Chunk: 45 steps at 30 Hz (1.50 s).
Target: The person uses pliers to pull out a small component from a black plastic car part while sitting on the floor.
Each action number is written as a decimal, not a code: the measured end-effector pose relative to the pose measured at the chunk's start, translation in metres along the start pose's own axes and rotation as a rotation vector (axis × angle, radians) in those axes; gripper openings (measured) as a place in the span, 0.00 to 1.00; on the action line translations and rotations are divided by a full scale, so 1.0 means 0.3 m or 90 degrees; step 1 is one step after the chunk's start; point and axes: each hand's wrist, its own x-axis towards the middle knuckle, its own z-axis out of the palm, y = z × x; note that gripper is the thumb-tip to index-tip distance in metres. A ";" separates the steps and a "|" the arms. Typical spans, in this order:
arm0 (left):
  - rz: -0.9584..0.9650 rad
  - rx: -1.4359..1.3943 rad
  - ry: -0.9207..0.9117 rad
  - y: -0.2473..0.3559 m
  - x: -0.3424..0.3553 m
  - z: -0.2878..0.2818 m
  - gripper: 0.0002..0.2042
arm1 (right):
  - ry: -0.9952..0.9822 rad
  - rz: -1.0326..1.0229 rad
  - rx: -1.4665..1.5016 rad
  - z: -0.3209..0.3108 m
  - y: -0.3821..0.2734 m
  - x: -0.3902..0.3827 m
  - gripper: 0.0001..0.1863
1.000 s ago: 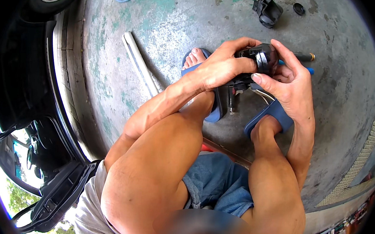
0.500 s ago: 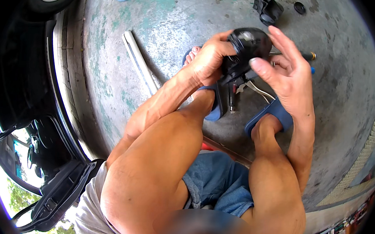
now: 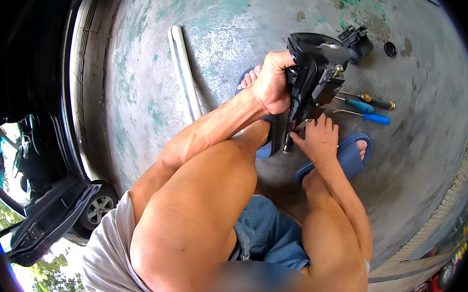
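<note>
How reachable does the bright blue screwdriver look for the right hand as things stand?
Probably yes: the screwdriver lies uncovered on the floor, beyond and rightward of the right hand, its handle apparently unobstructed. The black assembly gripped by the left hand sits left of that handle.

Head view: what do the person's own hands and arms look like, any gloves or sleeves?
Both are bare: no glove on the left hand or right hand, and no watch or sleeve on the left forearm or right forearm. Grey cloth shows at the left upper arm. The left fingers are mostly hidden, so I can't rule out rings.
</note>
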 end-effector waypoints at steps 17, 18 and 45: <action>0.208 0.016 0.003 0.074 -0.035 0.068 0.18 | -0.124 0.060 -0.063 -0.025 -0.131 0.043 0.52; 0.207 -0.019 0.007 0.078 -0.038 0.062 0.18 | -0.113 0.051 -0.072 -0.018 -0.135 0.048 0.53; 0.061 -0.094 0.186 0.122 0.034 0.015 0.34 | -0.051 0.139 0.083 -0.087 0.019 0.041 0.54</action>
